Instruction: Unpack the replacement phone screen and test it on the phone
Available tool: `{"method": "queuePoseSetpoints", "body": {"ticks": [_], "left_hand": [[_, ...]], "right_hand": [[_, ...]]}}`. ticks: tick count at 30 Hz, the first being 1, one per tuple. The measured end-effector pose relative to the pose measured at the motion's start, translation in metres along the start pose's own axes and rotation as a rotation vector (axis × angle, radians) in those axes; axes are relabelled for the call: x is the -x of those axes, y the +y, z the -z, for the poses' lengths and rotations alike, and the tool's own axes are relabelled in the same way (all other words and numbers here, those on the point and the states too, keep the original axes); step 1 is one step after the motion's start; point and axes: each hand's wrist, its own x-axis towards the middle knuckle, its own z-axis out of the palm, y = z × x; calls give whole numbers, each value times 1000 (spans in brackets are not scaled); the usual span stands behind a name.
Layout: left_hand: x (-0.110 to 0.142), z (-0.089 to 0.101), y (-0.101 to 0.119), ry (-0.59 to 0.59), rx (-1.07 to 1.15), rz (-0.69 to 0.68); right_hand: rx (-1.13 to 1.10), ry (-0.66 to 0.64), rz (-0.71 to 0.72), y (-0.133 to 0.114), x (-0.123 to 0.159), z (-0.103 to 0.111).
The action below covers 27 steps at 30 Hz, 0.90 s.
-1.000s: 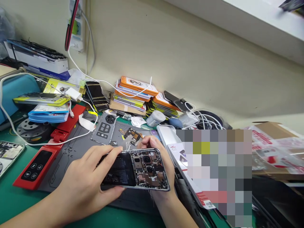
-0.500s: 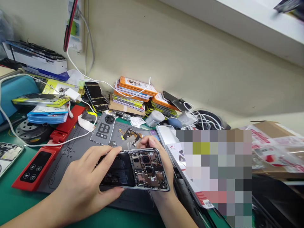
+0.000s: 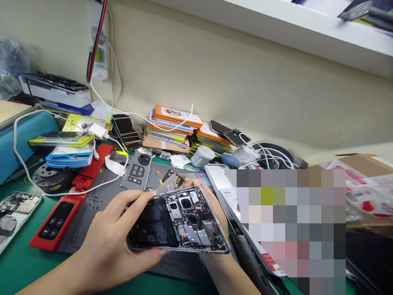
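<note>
An opened phone shows its black battery, camera modules and circuit boards. My left hand is closed around its left end, thumb along the near edge and fingers over the far edge. My right hand wraps the right end from behind, fingers curled at the far edge and mostly hidden by the phone. A thin grey blade-like piece shows beside the right fingertips; what holds it is unclear. Beyond lie a detached phone back cover and a small circuit-board part on the grey mat.
A red device with a button panel lies at left, near another opened phone. Stacked orange boxes, a white jar and tangled white cables line the wall. A cardboard box stands right.
The phone has tilted, its right end swinging slightly toward me, so its boards catch more light. Both hands keep their hold. The whole view has shifted a little.
</note>
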Motion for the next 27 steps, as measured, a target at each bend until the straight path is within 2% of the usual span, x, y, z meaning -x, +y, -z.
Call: {"method": "queuePoseSetpoints", "body": {"ticks": [5, 9, 12, 15, 18, 27], "left_hand": [[-4, 9, 2, -80, 431, 226], [-10, 14, 2, -166, 1068, 479], [-15, 14, 0, -196, 1492, 512], [-18, 12, -4, -177, 1772, 519], [-19, 12, -6, -141, 1888, 589], [-14, 9, -5, -194, 1873, 623]], "right_hand": [[-42, -8, 19, 6, -1, 0], [-99, -4, 0, 6, -2, 0], [-133, -5, -28, 6, -2, 0], [-146, -25, -54, 7, -3, -1], [-144, -53, -70, 6, -3, -1], [-100, -45, -48, 0, 1, -1]]}}
